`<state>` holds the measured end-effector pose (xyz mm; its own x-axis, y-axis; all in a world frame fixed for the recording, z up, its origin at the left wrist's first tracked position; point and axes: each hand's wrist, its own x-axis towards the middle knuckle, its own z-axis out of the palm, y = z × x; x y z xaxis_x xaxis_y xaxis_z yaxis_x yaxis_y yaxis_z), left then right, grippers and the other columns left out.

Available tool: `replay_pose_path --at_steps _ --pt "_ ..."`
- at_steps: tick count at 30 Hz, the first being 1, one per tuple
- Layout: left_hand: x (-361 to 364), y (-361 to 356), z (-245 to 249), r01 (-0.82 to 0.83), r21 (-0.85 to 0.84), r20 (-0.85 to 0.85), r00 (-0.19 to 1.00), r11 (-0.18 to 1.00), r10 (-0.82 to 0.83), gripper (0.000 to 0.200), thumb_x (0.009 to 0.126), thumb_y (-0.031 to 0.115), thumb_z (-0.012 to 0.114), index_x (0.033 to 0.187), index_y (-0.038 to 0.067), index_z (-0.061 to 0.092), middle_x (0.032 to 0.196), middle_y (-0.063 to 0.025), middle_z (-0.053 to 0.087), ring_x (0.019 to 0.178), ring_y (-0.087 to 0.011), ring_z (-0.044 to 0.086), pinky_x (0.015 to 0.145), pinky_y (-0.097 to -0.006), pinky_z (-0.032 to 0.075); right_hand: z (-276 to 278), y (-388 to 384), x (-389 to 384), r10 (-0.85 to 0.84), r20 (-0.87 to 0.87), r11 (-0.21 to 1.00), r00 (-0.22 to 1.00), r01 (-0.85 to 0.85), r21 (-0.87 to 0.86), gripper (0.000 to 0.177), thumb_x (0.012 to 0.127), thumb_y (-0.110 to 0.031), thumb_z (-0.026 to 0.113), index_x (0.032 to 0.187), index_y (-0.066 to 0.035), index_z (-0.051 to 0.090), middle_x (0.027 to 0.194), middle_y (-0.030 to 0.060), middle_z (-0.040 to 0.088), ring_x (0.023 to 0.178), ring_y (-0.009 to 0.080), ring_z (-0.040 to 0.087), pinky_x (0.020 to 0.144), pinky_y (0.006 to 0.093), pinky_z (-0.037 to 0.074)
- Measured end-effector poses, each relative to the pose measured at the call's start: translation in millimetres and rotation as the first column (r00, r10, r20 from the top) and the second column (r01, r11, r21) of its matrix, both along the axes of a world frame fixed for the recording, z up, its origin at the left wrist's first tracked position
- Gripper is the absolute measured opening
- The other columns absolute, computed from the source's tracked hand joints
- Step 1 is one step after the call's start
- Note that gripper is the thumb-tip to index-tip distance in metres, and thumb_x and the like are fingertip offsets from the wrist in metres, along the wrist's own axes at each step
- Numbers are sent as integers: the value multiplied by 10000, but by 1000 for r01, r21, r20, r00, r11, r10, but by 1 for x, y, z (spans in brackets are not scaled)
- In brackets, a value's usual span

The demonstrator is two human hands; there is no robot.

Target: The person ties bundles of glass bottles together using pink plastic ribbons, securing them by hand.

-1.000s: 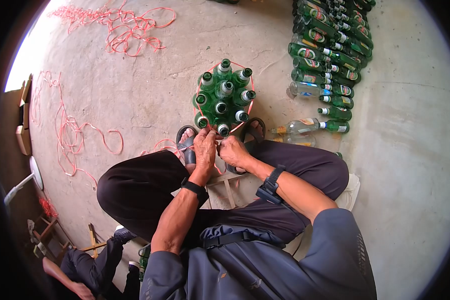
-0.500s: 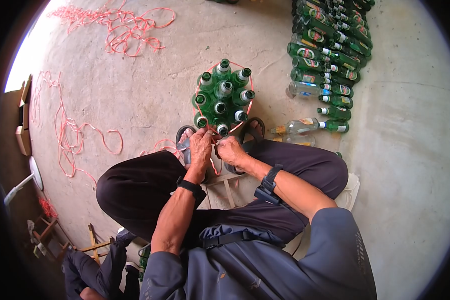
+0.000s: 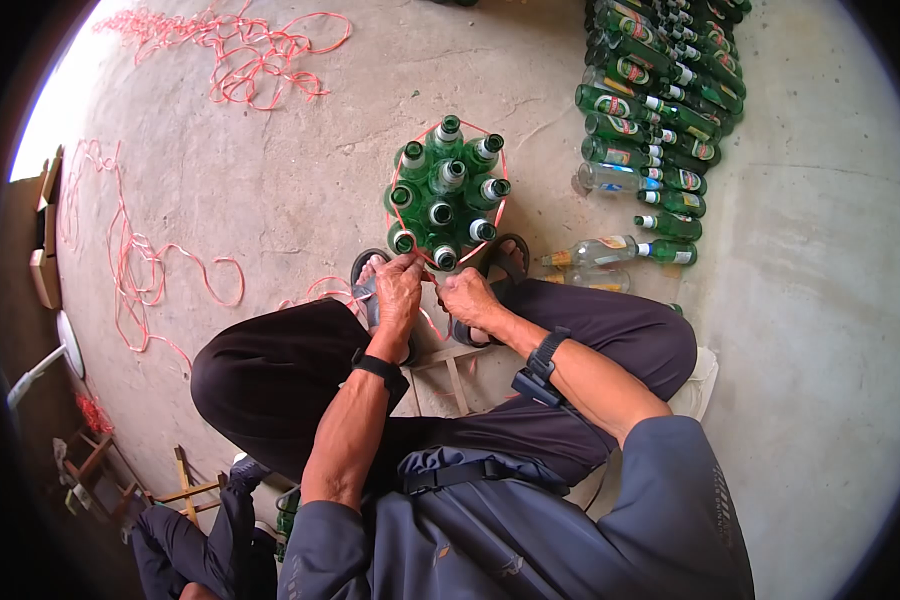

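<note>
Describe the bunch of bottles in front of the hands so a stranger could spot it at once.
On the concrete floor, left of the row of bottles lying flat, a bundle of green bottles stands just beyond the person's sandals. It alone stands upright, packed tight and ringed by a red string that the left hand and right hand pinch at its near edge.

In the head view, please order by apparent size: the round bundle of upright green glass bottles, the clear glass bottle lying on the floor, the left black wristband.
1. Round bundle of upright green glass bottles
2. Clear glass bottle
3. Black left wristband, smallest although nearest the camera
</note>
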<state>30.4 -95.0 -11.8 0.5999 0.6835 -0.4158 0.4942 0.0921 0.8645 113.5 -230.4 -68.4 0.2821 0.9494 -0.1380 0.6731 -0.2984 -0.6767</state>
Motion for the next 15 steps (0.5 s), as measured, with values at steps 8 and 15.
replay_pose_path --at_steps 8,15 --pt "4 2 11 -22 -101 -41 999 995 18 228 887 158 562 928 -23 696 651 -96 662 582 -144 628 560 -280 476 9 4 -4 106 -138 994 985 -100 49 68 681 -127 585 664 -80 631 666 84 623 587 243 617 519 373 495" --pt "5 -2 4 -55 -87 -27 998 995 53 215 884 168 577 926 3 708 678 -77 674 559 -127 636 514 -261 463 53 15 14 50 55 949 997 -31 -312 178 760 -152 546 724 -41 681 731 183 648 672 337 651 631 423 531"
